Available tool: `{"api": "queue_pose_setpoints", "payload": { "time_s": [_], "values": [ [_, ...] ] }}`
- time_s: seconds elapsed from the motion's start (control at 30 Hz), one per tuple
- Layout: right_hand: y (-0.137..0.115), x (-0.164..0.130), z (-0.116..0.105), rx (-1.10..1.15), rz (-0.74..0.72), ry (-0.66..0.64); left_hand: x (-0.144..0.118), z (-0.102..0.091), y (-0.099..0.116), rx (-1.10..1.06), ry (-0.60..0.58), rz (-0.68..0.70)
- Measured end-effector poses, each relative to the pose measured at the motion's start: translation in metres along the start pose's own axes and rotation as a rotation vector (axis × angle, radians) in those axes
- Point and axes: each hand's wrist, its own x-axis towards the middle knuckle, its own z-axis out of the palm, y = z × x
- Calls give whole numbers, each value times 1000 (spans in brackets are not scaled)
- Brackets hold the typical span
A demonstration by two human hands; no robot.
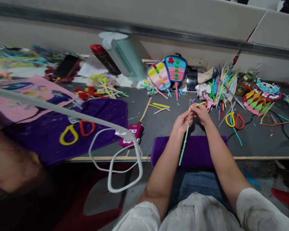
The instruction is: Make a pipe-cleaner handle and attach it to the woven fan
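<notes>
My left hand (182, 122) is closed around a light green fuzzy stem (183, 147), which looks like a twisted pipe cleaner and hangs down toward my lap. Right beside it, my right hand (200, 113) pinches a yellow pipe cleaner (201, 103) near the stem's top, its loose end pointing right. A small purple shape (192, 101) shows just above my fingertips; whether it is joined to the stem I cannot tell. Below both hands a folded purple cloth (197, 150) lies at the table edge. My fingers hide where yellow and green meet.
A pink glue gun (209, 103) lies close to my right hand, with scissors (234, 120) and bundled pipe cleaners (223, 85) beyond. Cut yellow strips (161, 105) are left of my hands. A pale bent tube (86, 120) crosses the left side, near another person's blurred arm (14, 157).
</notes>
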Motion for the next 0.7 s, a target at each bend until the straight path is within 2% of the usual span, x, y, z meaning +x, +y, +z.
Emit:
{"api": "queue_pose_setpoints", "payload": {
  "time_s": [0.13, 0.3, 0.47, 0.6, 0.7],
  "values": [
    [-1, -1, -1, 1, 40, -1, -2, 0, 2, -60, -9, -83],
    [-1, -1, -3, 4, 10, 26, -7, 6, 4, -124, 18, -156],
    [-3, 0, -4, 42, 35, 41, -8, 10, 3, -234, -35, -231],
    [-2, 1, -8, 8, 22, 52, -2, 6, -3, -18, 29, -140],
    [1, 2, -12, -56, -3, 32, -1, 2, -9, 260, 117, 52]
  ]
}}
